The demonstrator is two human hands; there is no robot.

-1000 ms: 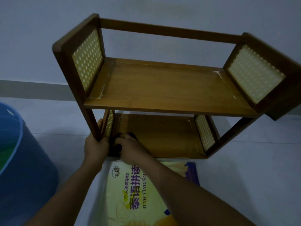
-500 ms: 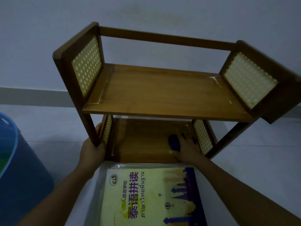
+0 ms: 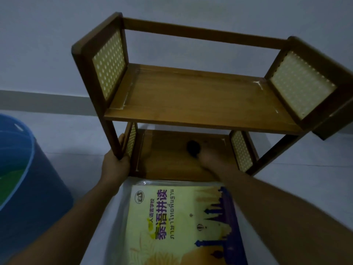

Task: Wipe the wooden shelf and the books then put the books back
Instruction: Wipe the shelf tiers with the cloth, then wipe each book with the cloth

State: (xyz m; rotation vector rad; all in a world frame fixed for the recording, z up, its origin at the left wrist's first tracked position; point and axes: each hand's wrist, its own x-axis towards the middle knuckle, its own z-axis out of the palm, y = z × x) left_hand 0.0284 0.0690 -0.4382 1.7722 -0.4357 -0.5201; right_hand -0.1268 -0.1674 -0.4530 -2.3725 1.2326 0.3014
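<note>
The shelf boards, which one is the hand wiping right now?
The lower board: the right hand presses a dark cloth there; the upper board lies bare.

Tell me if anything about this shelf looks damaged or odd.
Pale streaks line the inner corners of the wooden shelf on its upper board, like dust or glue residue. Otherwise it looks intact; the lower board is too dim to judge.

My left hand point(image 3: 114, 165) gripped an upright post, fingers curled behind it and thumb in front, forearm running down to the lower left. My right hand point(image 3: 210, 159) reached forward, motion-blurred, so its fingers could not be read; its forearm stretched in from the lower right.
</note>
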